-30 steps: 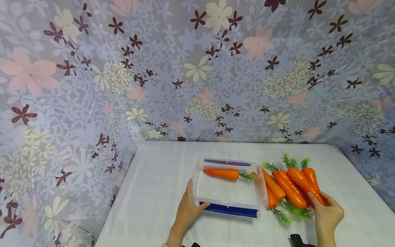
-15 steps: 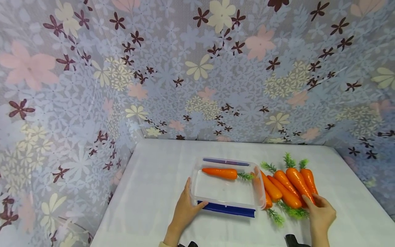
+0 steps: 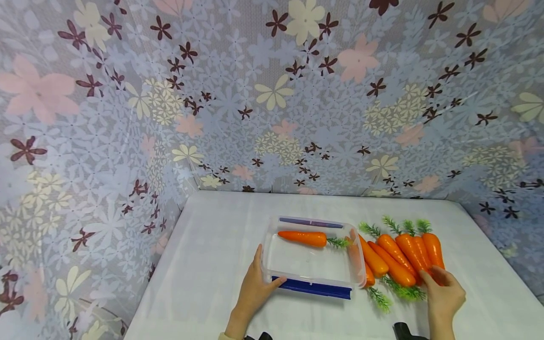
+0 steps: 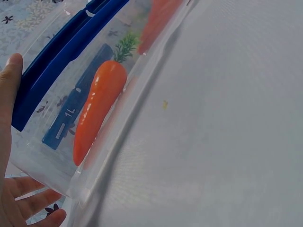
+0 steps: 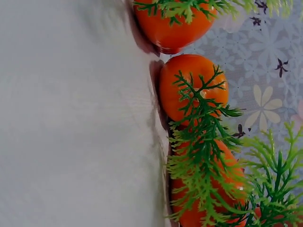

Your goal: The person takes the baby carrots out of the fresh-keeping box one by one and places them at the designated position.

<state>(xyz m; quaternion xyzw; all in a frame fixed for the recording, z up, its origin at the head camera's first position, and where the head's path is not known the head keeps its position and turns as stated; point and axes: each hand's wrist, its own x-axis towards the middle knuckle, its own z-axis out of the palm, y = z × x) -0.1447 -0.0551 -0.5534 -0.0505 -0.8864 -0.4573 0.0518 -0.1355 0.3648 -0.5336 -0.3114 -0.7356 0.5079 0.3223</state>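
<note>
A clear plastic food container (image 3: 310,262) with blue clips stands on the white table. My left hand (image 3: 255,293) holds its near left corner, thumb over the front blue clip (image 3: 314,288) and fingers behind the side wall. Inside lies one orange carrot (image 3: 303,238) with green leaves, near the far wall. My right hand (image 3: 444,293) pinches the lower end of a carrot (image 3: 432,248) at the right of a row, its tip hidden by the fingers. Green carrot tops (image 5: 203,137) fill much of the right wrist view, where the hand does not show.
Several more carrots (image 3: 395,264) lie side by side right of the container, some with leaves (image 3: 380,300) toward the front. Floral-patterned cloth (image 3: 272,118) rises behind and beside the white table (image 3: 212,236). A black device (image 3: 403,330) sits at the right wrist.
My right hand has moved slightly left, and the carrots at the right end have shifted and spread, with another leafy top now showing. The left hand keeps its hold on the container.
</note>
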